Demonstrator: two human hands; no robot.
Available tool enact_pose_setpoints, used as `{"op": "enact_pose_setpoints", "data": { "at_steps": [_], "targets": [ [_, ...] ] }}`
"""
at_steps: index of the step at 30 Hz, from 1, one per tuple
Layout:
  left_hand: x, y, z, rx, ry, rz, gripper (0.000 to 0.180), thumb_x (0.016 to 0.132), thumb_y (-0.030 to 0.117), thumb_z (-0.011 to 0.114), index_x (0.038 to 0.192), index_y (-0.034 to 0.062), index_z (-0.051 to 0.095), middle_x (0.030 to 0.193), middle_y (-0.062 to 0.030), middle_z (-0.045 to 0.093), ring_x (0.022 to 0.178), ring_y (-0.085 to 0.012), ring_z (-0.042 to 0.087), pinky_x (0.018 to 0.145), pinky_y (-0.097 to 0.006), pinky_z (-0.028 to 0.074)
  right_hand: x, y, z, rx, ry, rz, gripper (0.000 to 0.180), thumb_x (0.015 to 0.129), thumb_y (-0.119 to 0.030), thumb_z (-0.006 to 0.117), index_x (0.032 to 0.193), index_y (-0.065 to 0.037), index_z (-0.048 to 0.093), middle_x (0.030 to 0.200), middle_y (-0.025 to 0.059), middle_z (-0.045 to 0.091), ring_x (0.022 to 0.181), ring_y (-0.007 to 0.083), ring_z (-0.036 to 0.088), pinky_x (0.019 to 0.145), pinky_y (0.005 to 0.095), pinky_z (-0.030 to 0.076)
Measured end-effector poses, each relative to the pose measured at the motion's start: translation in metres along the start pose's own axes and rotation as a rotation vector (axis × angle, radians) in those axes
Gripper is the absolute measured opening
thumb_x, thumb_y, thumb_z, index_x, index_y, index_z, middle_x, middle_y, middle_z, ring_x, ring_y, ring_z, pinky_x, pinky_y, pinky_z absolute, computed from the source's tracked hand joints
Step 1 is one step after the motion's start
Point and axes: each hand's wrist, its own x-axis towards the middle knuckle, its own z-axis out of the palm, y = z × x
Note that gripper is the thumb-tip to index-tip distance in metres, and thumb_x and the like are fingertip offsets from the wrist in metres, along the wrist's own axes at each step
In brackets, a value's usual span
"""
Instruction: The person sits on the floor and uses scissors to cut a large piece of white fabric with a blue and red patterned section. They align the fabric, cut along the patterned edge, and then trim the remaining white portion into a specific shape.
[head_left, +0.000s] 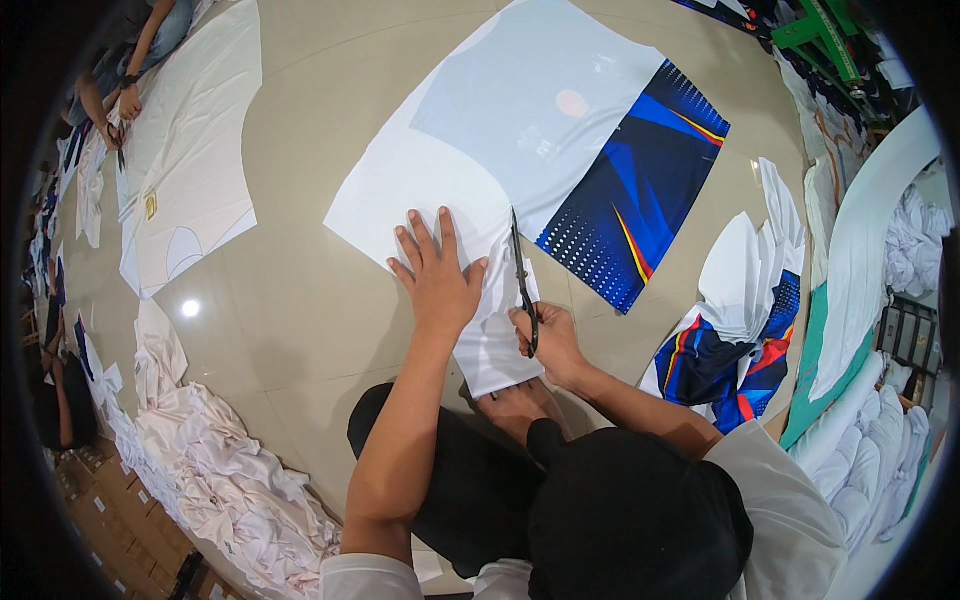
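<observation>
Glossy beige tiled floor carries a white-and-blue printed fabric sheet; left hand flat beside black-handled scissors gripped by right hand, risking nicked fingers should cloth slip.

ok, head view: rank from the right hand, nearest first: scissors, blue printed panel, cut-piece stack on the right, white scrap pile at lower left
1. scissors, in the right hand.
2. blue printed panel, up and right of it.
3. cut-piece stack, farther right.
4. white scrap pile, far left, past the left arm.

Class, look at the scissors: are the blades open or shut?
Shut, it seems: the scissors in the right hand show as one thin dark line over the white fabric sheet.
</observation>
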Motion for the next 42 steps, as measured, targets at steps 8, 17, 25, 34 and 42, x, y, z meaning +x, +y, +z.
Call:
{"op": "enact_pose_setpoints", "data": {
  "at_steps": [8,17,25,34,42],
  "targets": [
    [0.0,0.0,-0.002,-0.002,-0.012,-0.011,0.097,0.095,0.044,0.072,0.171,0.0172,0.018,0.174,-0.0288,0.002,0.159,-0.0543,0.0,0.12,-0.078,0.007,0.004,-0.001,-0.014,-0.051,-0.021,0.018,0.027,0.093,-0.024,0.078,0.084,-0.003,0.064,0.066,0.002,0.06,0.054,0.0091,0.055,0.051,0.0256,0.045],
    [0.001,0.0,-0.005,-0.007,-0.035,-0.024,0.098,0.095,0.044,0.072,0.171,0.0174,0.017,0.175,-0.0274,0.001,0.16,-0.0527,-0.001,0.12,-0.078,0.007,0.016,-0.02,-0.022,-0.049,-0.087,-0.01,0.028,0.091,-0.026,0.079,0.085,-0.003,0.064,0.066,0.0013,0.06,0.053,0.0097,0.054,0.051,0.0256,0.044],
    [0.0,-0.001,-0.004,0.001,-0.017,-0.012,0.098,0.094,0.043,0.073,0.171,0.0168,0.017,0.175,-0.0285,0.001,0.16,-0.0536,-0.001,0.119,-0.079,0.008,0.025,-0.032,-0.021,-0.047,-0.098,0.004,0.025,0.092,-0.025,0.076,0.086,-0.004,0.066,0.065,-0.0002,0.057,0.052,0.0091,0.051,0.051,0.0256,0.042],
    [0.001,0.001,-0.005,0.005,-0.047,-0.027,0.1,0.095,0.044,0.073,0.171,0.0176,0.015,0.175,-0.0277,0.001,0.16,-0.0529,-0.001,0.119,-0.078,0.009,0.032,-0.034,-0.03,-0.108,-0.119,-0.009,0.024,0.09,-0.024,0.077,0.085,-0.004,0.065,0.065,-0.0004,0.058,0.052,0.0085,0.052,0.051,0.0248,0.042],
    [0.001,0.0,-0.005,0.026,-0.048,-0.031,0.1,0.095,0.045,0.073,0.171,0.0182,0.015,0.175,-0.0271,0.001,0.161,-0.0513,-0.002,0.12,-0.077,0.009,0.037,-0.038,-0.043,-0.145,-0.161,-0.056,0.026,0.088,-0.024,0.078,0.08,-0.004,0.063,0.064,0.0011,0.059,0.051,0.0087,0.053,0.048,0.0253,0.042]
  ]
}}
